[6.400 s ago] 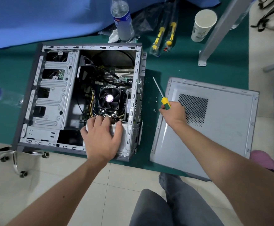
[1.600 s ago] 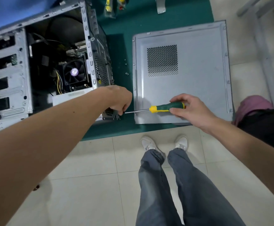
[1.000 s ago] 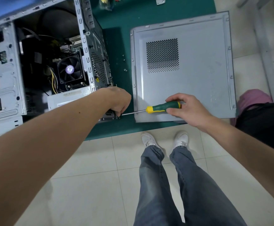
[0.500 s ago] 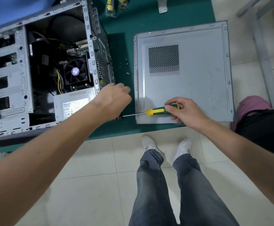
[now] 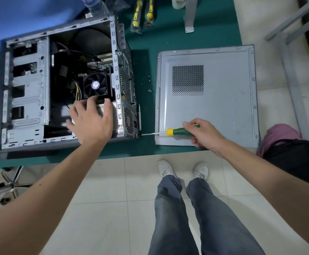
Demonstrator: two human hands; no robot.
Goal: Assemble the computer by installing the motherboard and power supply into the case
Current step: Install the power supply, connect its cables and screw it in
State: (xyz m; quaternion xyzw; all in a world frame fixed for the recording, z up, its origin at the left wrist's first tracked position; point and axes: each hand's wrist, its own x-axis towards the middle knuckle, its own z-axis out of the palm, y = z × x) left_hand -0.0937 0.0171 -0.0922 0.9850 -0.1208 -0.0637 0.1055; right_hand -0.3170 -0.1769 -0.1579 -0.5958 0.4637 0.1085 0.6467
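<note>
The open computer case (image 5: pixel 28 100) is lying on its side on the green table (image 5: pixel 146 41), and inside it you can see the motherboard (image 5: pixel 102 64) with a black CPU fan (image 5: pixel 95 85) on top, some yellow cables (image 5: pixel 77 92) next to the fan, and the grey power supply (image 5: pixel 113 115) tucked in the near right corner. Left hand (image 5: pixel 90 122) is spread flat on top of the power supply, fingers straight, not grabbing anything. Right hand (image 5: pixel 203 135) has its fingers curled round the green and yellow screwdriver (image 5: pixel 175 131), with the tip right at the bottom corner of the case's rear panel. The removed side panel (image 5: pixel 223 107) lies flat just to the right of the case. A few loose screws (image 5: pixel 149 83) sit on the table between the two. Further back, a bag of yellow-handled tools (image 5: pixel 142 13) and a water bottle (image 5: pixel 93 4)
</note>
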